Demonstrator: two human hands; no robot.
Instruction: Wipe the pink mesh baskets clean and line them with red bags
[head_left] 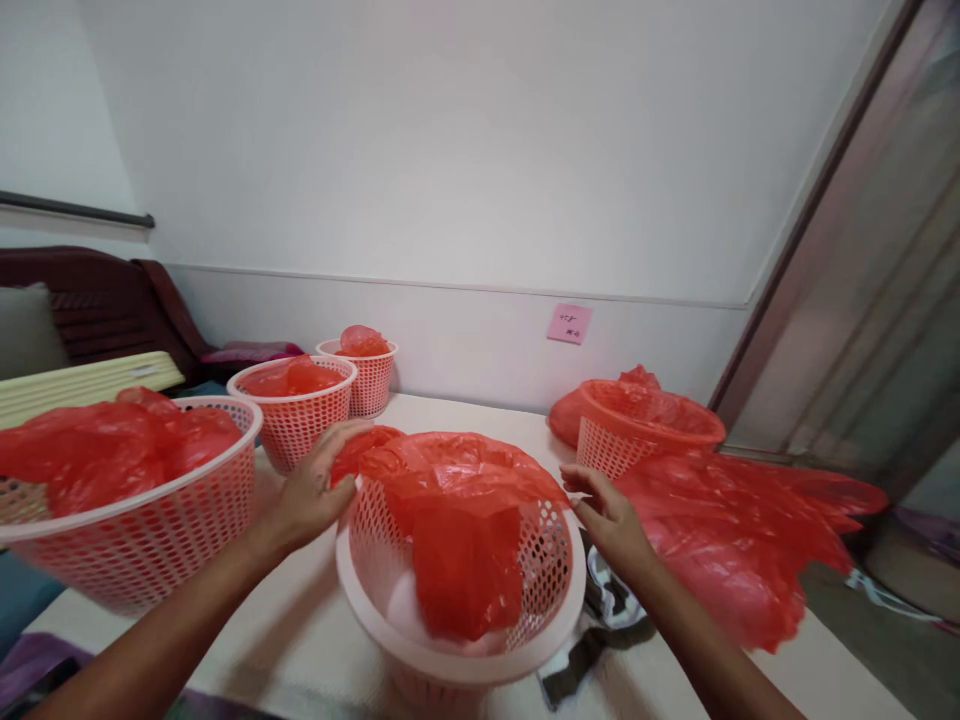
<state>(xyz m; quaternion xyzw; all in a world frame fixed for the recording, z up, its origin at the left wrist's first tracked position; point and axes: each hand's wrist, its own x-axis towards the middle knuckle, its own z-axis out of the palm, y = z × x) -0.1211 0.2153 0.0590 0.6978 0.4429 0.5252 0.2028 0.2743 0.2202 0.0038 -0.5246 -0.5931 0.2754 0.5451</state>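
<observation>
Near basket point(457, 664): stood upright at the near middle of the worktop point(300, 612), its mouth facing up and the near part of its rim bare.
Red bag point(466, 565): hung down into the near basket, its upper part spread across the far rim.
Left hand point(322, 482): grasped the red bag at the far left of the rim, thumb in front, other fingers partly hidden.
Right hand point(611, 518): had its thumb and forefinger at the bag's right edge; whether they pinched it, I could not tell.
Left row: a left basket point(161, 540), a middle basket point(300, 428) and a far basket point(373, 386) each held loose red plastic.
Right basket point(606, 452): had red plastic folded over its rim, with a red heap point(735, 545) on its near side.
Lining step: seemed only partly done, the bag being draped over one side.
Next move: appeared to call for opening the bag and drawing its edge evenly around the rim.
</observation>
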